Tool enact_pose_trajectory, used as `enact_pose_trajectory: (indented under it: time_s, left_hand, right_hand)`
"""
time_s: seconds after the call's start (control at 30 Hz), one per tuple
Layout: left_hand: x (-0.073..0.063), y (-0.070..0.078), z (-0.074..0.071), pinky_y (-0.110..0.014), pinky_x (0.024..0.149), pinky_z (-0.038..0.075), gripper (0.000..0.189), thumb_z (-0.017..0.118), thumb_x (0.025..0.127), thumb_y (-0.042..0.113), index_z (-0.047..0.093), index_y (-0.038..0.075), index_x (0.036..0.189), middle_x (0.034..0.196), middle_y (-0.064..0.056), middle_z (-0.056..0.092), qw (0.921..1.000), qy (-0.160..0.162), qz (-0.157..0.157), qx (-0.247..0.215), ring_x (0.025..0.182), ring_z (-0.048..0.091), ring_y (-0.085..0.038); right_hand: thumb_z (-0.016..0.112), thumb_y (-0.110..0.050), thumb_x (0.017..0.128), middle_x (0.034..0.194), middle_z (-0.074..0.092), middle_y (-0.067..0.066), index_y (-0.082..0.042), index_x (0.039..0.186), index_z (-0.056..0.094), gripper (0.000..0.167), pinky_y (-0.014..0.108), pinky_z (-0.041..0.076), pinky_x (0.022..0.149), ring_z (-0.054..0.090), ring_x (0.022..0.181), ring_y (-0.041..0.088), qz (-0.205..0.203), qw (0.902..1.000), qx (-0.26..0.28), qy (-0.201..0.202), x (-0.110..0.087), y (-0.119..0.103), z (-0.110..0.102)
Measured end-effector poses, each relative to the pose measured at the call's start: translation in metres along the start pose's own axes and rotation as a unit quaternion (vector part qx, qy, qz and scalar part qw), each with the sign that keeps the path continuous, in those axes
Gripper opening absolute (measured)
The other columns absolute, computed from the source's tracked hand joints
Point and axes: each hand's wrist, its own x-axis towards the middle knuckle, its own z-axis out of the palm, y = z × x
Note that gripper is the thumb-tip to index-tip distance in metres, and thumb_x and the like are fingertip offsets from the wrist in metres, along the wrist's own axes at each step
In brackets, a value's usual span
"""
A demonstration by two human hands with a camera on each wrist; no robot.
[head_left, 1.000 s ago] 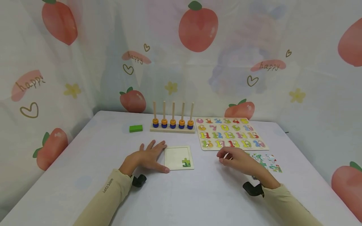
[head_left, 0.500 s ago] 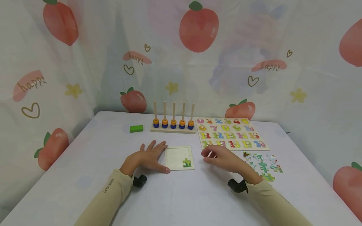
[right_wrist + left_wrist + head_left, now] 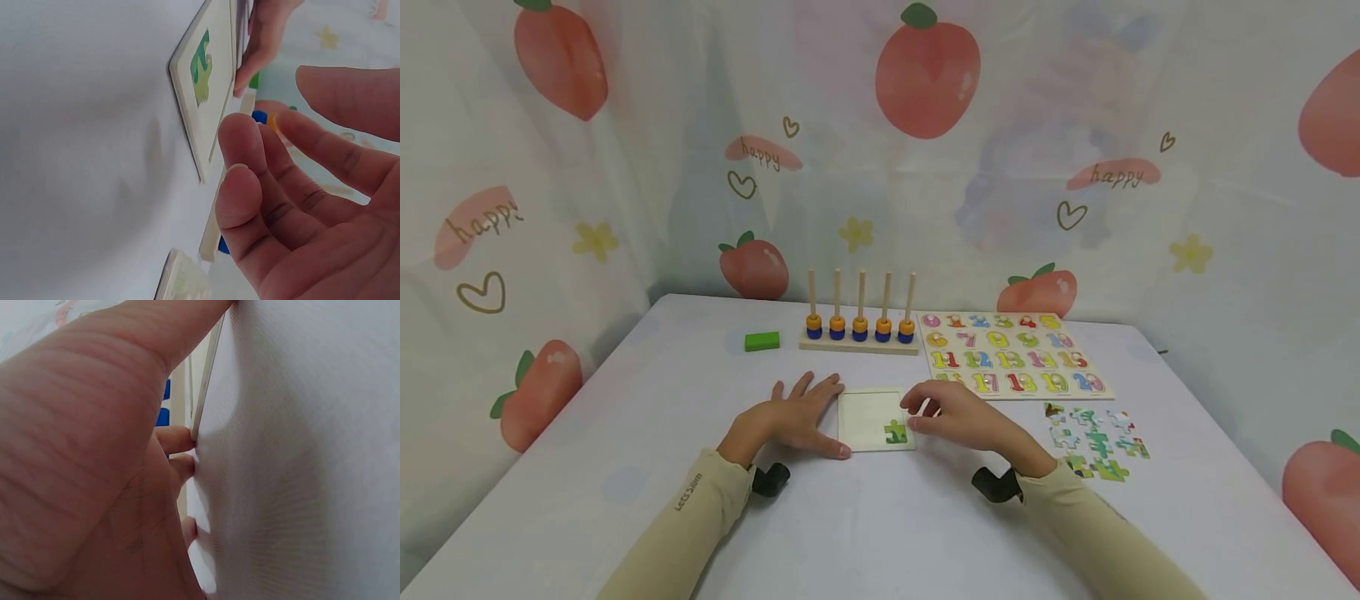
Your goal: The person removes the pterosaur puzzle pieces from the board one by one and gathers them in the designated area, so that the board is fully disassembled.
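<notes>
A small square puzzle tray [image 3: 863, 412] lies flat on the table with one green jigsaw piece [image 3: 895, 432] in its near right corner. My left hand [image 3: 793, 418] rests spread at the tray's left side, thumb and a fingertip against its edge. In the left wrist view, the fingertips [image 3: 178, 439] touch the tray's edge. My right hand [image 3: 964, 418] hovers at the tray's right edge, close to the piece. The right wrist view shows its fingers [image 3: 240, 147] loosely bent, the thumb apart, and nothing visible between them.
Several loose jigsaw pieces [image 3: 1099, 443] lie at the right. Behind them is a board of colourful numbers [image 3: 1015, 360]. A wooden peg stand [image 3: 859, 345] with orange and blue rings stands at the back, a green block [image 3: 762, 342] to its left. A patterned curtain encloses the table.
My right hand has moved left from near the loose pieces to the tray's right edge, uncovering those pieces. The left hand has kept its place at the tray.
</notes>
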Motion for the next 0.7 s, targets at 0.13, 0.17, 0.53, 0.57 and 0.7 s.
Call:
enact_pose_trajectory:
  time_s: [0.13, 0.17, 0.53, 0.57, 0.7]
  left_hand:
    - [0.001, 0.0, 0.0, -0.073, 0.123, -0.003, 0.117, 0.079, 0.084, 0.07, 0.024, 0.015, 0.171, 0.18, -0.006, 0.012, 1.0, -0.002, -0.001, 0.0, 0.164, -0.001, -0.039]
    - [0.001, 0.0, 0.001, -0.073, 0.123, -0.003, 0.117, 0.079, 0.084, 0.07, 0.024, 0.015, 0.171, 0.18, -0.006, 0.011, 1.0, -0.002, -0.002, 0.001, 0.164, -0.001, -0.038]
    - [0.003, -0.001, 0.001, -0.074, 0.122, -0.003, 0.117, 0.079, 0.085, 0.071, 0.024, 0.016, 0.172, 0.18, -0.004, 0.011, 1.0, -0.002, -0.001, 0.0, 0.164, -0.001, -0.038]
    - [0.002, -0.001, 0.001, -0.074, 0.122, -0.003, 0.117, 0.079, 0.084, 0.071, 0.024, 0.016, 0.172, 0.18, -0.004, 0.011, 1.0, -0.002, -0.001, 0.0, 0.164, -0.001, -0.038]
    - [0.001, -0.001, 0.0, -0.074, 0.123, -0.004, 0.117, 0.079, 0.084, 0.071, 0.024, 0.016, 0.171, 0.18, -0.004, 0.011, 1.0, -0.002, 0.0, 0.0, 0.164, -0.002, -0.038]
  right_hand:
    - [0.075, -0.008, 0.099, 0.107, 0.071, 0.003, 0.003, 0.122, 0.071, 0.026, 0.03, 0.055, 0.079, 0.065, 0.094, 0.019, 0.008, 0.9999, 0.011, -0.01, 0.007, -0.003, 0.006]
    - [0.075, -0.008, 0.099, 0.108, 0.071, 0.005, 0.003, 0.122, 0.071, 0.026, 0.031, 0.055, 0.079, 0.065, 0.093, 0.019, 0.012, 0.9998, 0.013, -0.012, 0.008, -0.003, 0.008]
    - [0.081, -0.006, 0.093, 0.106, 0.065, 0.007, 0.001, 0.121, 0.071, 0.031, 0.03, 0.052, 0.075, 0.058, 0.088, 0.016, 0.033, 0.9989, -0.009, -0.032, 0.018, -0.002, 0.021]
    - [0.081, -0.006, 0.092, 0.106, 0.064, 0.006, 0.001, 0.121, 0.071, 0.031, 0.03, 0.052, 0.076, 0.058, 0.088, 0.017, 0.038, 0.9986, -0.014, -0.033, 0.019, -0.002, 0.022]
    - [0.084, -0.006, 0.09, 0.107, 0.06, 0.007, 0.0, 0.12, 0.071, 0.034, 0.031, 0.05, 0.077, 0.056, 0.088, 0.018, 0.063, 0.9971, -0.027, -0.034, 0.021, 0.0, 0.025]
